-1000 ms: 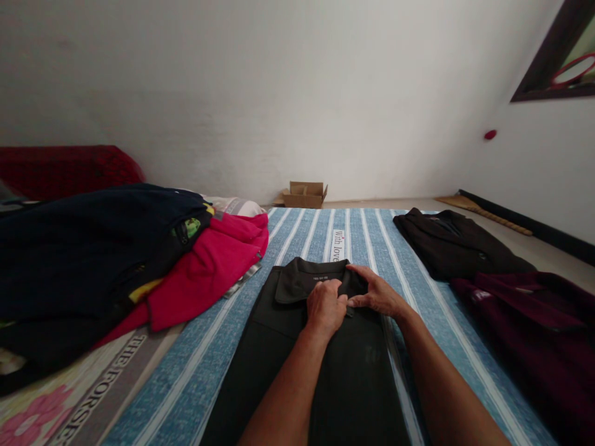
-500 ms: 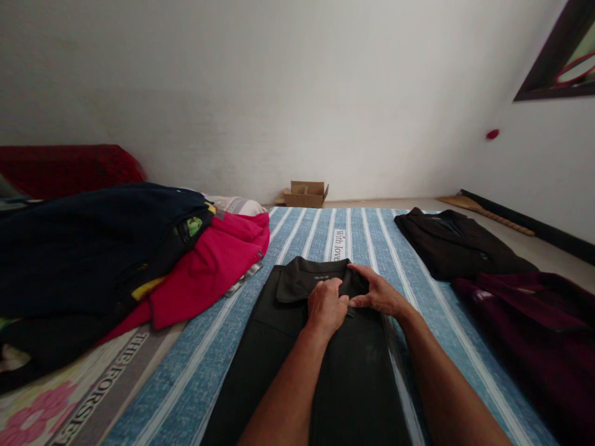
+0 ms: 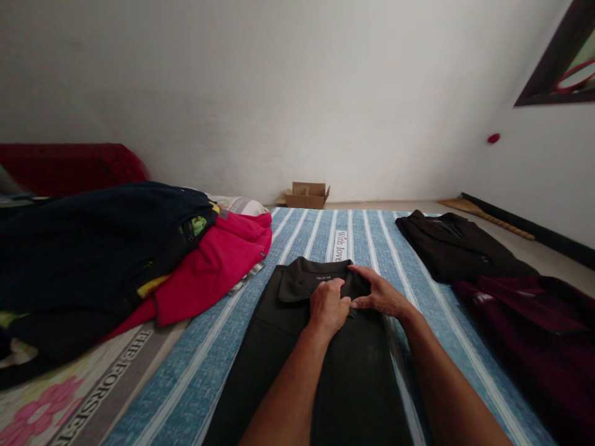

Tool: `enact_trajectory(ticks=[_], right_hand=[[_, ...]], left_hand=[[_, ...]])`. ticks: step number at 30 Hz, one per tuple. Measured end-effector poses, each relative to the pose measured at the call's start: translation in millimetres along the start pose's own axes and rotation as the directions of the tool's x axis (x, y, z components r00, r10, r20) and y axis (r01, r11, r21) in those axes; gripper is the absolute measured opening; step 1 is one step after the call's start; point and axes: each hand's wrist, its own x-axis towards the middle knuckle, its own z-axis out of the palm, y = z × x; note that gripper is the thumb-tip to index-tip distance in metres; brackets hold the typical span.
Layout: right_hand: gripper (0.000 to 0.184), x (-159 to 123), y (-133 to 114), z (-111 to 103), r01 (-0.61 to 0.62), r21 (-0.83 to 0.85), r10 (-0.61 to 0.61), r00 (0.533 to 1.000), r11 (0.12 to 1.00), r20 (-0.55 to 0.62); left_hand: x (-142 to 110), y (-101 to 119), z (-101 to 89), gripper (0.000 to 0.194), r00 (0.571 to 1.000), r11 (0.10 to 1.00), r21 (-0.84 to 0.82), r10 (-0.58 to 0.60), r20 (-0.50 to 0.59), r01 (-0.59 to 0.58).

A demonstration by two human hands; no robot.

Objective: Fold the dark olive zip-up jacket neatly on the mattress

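A dark collared jacket (image 3: 279,359) lies folded lengthwise in front of me, its collar toward the wall. My left hand (image 3: 328,305) is closed at the front of the collar, fingers bent into the neck opening. Beside it, my right hand (image 3: 380,294) pinches the collar's right side, with the thumb underneath near the left hand's fingertips. A small tab hangs just below the hands. Faint printed letters show inside the neck. What lies between the left fingertips is hidden.
A blue striped sheet (image 3: 195,365) spreads under the jacket. To the left is a heap of clothes with a navy garment (image 3: 106,235) and a pink one (image 3: 209,266). Folded brown (image 3: 455,244) and maroon garments (image 3: 525,334) lie right. A cardboard box (image 3: 307,196) stands by the wall.
The view has shifted very slightly. Both hands keep their place on the collar, and the jacket lies as before.
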Motion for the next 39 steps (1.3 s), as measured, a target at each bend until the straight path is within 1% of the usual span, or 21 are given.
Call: enact_trajectory(ticks=[13,25,30,39], right_hand=[[0.083,-0.3,-1.2,-0.9,-0.014,0.004,0.014,1.0,1.0,0.008],[0.083,-0.8,-3.0,-0.7,-0.008,-0.001,0.008,1.0,1.0,-0.008],[0.086,-1.3,-5.5,-0.5,-0.02,-0.01,0.02,1.0,1.0,0.001],[0.094,-0.5,-9.0,1.3,0.001,-0.049,0.001,0.999,0.999,0.047]], left_hand=[[0.1,-0.6,1.6,0.045,1.0,1.0,-0.002,0.02,-0.013,-0.02],[0.0,-0.3,0.7,0.043,1.0,1.0,0.002,0.008,0.001,-0.008],[0.7,-0.1,0.2,0.043,1.0,1.0,0.002,-0.008,0.01,0.008],[0.9,0.5,-0.2,0.041,1.0,1.0,-0.017,0.001,0.002,-0.001]])
